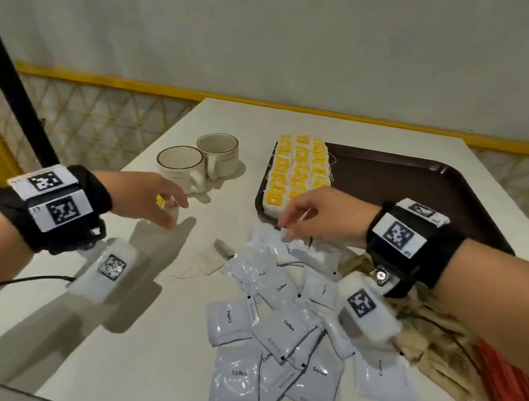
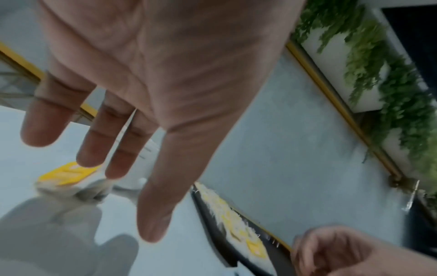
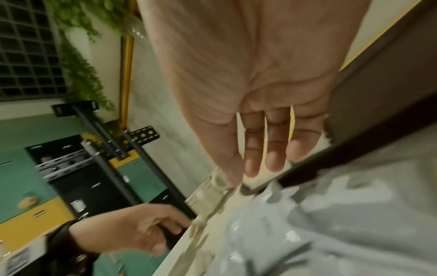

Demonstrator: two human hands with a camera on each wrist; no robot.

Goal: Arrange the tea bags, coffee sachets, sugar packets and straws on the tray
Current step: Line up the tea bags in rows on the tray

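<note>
Head view: the left hand (image 1: 149, 196), fingers relaxed and holding nothing, hovers over a lone yellow-tagged tea bag (image 1: 165, 202) on the white desk (image 1: 137, 336). The right hand (image 1: 320, 211) reaches the silvery coffee sachets (image 1: 283, 335) piled below the dark brown tray (image 1: 432, 182); whether it pinches one, I cannot tell. Sachets look light, slippery; pinch a corner. The tray's right half lies bare.

Two white brown-rimmed cups (image 1: 198, 160) touching on the white table (image 1: 131, 335) — yellow railing (image 1: 102, 80) behind.
</note>
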